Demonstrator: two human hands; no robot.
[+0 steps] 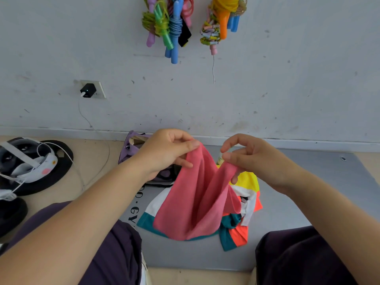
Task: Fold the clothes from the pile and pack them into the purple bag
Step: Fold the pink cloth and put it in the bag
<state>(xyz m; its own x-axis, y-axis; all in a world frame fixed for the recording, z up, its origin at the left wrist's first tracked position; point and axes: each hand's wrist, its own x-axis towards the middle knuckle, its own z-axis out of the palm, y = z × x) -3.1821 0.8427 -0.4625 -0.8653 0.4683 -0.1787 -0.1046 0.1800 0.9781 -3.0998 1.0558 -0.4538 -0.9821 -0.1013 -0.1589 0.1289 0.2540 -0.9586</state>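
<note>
1. Presently, left hand (164, 153) pinches one top corner of the pink garment (193, 200) between thumb and forefinger; the other fingers are curled loosely behind the cloth.
2. Right hand (253, 159) pinches the opposite top edge, thumb and forefinger closed on the fabric and the forefinger arched above. Both hands are raised, close together but not touching.
3. Pink garment hangs between the two pinches in deep vertical folds. Its lower edge rests on the pile of clothes (244, 204) beneath.
4. Handling judgement: light, thin knit, fully limp, no stiffness. It should drape and bunch readily, and it does not look slippery or fragile. Best held at the corners or seams and spread wide so it hangs flat before folding.
5. Pile lies just beyond the knees: white, yellow, orange and teal pieces, rumpled and overlapping. How many garments it holds cannot be told.
6. Purple bag (133, 149) sits at the far left of the pile, near the wall, partly hidden behind the left hand. Its top looks open.
7. Surface: a grey mat (308, 192) with printed lettering, flat and smooth, laid on a tan floor; adequate for folding.
8. Room: scuffed white wall at far; skipping ropes (170, 23) hang high on it. A charger (88, 90) is plugged into a socket at left. Dark round items and white straps lie on the floor at far left.
</note>
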